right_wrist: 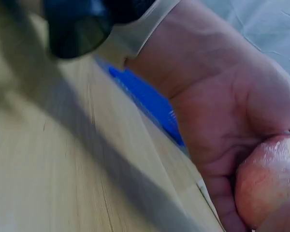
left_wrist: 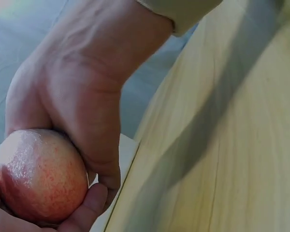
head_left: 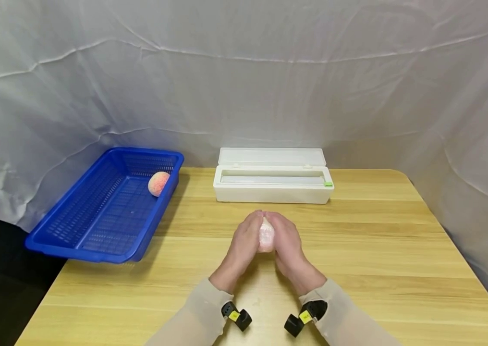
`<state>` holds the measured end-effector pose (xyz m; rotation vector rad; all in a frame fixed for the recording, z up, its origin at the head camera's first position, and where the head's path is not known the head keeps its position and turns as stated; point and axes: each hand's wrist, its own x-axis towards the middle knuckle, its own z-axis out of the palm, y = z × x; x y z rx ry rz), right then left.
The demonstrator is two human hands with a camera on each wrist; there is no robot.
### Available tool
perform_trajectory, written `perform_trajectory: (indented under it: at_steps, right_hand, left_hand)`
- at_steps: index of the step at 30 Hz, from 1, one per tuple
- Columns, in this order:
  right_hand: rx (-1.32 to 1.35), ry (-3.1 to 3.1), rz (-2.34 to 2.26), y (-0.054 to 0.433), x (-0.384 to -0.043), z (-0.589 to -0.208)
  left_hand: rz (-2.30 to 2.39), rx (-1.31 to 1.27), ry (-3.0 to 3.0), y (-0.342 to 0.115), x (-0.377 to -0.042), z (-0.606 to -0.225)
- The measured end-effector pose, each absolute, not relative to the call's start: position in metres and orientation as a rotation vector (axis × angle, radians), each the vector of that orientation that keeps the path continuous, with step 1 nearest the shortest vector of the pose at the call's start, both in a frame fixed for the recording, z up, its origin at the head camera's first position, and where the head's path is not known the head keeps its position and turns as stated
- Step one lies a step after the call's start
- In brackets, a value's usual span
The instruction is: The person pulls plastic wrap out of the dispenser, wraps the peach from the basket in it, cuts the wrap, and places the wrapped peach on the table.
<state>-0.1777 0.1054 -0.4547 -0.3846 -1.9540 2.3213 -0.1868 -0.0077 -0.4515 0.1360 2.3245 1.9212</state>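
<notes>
The left hand point(head_left: 244, 240) and right hand point(head_left: 288, 242) cup one peach point(head_left: 266, 235) between them, palms on its left and right sides and fingers meeting at its far side. It sits at the near middle of the scene, just nearer than a white box point(head_left: 270, 194); whether it touches the table point(head_left: 378, 230) cannot be told.

Each wrist wears a black device, the left point(head_left: 244, 321) and the right point(head_left: 294, 326), with a yellow label on it, the left label point(head_left: 234, 315) and the right label point(head_left: 305, 316); any marks there are too small to read.

Only the head view shows the other peach point(head_left: 159, 183), lying against the right wall of a blue basket point(head_left: 75, 253) on the left, and the box's raised lid point(head_left: 272, 156) and green tab point(head_left: 328, 184) at its right end. The left wrist view adds the held peach's red mottling and a glossy, film-like skin, with fingertips curled beneath it. The right wrist view shows wrinkles in that shine, and the basket as a blue strip behind a wrist.
</notes>
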Motion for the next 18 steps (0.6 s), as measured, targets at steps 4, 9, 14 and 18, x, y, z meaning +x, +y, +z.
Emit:
perform_trajectory:
  at_steps: [4, 9, 14, 18]
  right_hand:
    - [-0.396, -1.922, 2.303, 0.101, -0.178, -0.455]
    - [-0.327, -1.981, 2.388, 0.107, -0.182, -0.460]
    - [-0.117, -2.154, 2.427, 0.124, -0.180, -0.466]
    - [0.079, -2.393, 2.287, 0.134, -0.178, -0.466]
  left_hand:
    - [1.852, 0.112, 2.418, -0.007, -0.189, -0.452]
    - [1.973, -0.007, 2.232, -0.010, -0.192, -0.457]
    - [2.200, -0.200, 1.739, -0.017, -0.200, -0.460]
    - [2.260, -0.193, 1.545, -0.025, -0.205, -0.454]
